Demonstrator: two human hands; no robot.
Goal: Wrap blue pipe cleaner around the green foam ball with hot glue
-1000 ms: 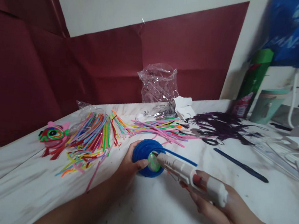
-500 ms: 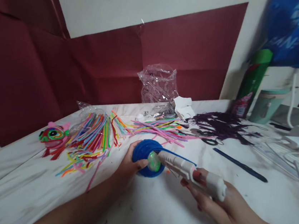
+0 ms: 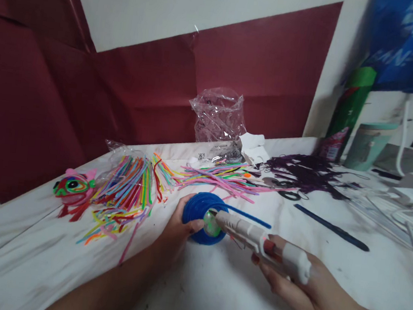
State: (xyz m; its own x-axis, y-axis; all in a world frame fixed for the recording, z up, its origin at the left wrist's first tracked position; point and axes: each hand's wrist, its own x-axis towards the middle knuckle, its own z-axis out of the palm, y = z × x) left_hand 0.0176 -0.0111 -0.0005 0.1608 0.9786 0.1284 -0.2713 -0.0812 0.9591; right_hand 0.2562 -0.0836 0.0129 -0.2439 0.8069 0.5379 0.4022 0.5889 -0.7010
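My left hand (image 3: 177,229) is wrapped round a coiled blue pipe-cleaner disc (image 3: 200,210) with a small green ball (image 3: 210,223) at its front, held just above the white table (image 3: 213,295). A loose blue tail sticks out of the coil to the right. My right hand (image 3: 289,281) grips a white glue gun (image 3: 260,240), its nozzle touching the green ball.
Colourful pipe cleaners (image 3: 132,186) lie spread behind the disc, beside a pink and green fish figure (image 3: 73,189). A clear plastic bag (image 3: 218,114), dark purple strands (image 3: 305,171), a blue stick (image 3: 332,229), a green can (image 3: 347,114) and cables (image 3: 402,207) sit further back and right.
The glue gun's nozzle shifted slightly left and up along the green ball; my left hand and the blue disc stayed almost still.
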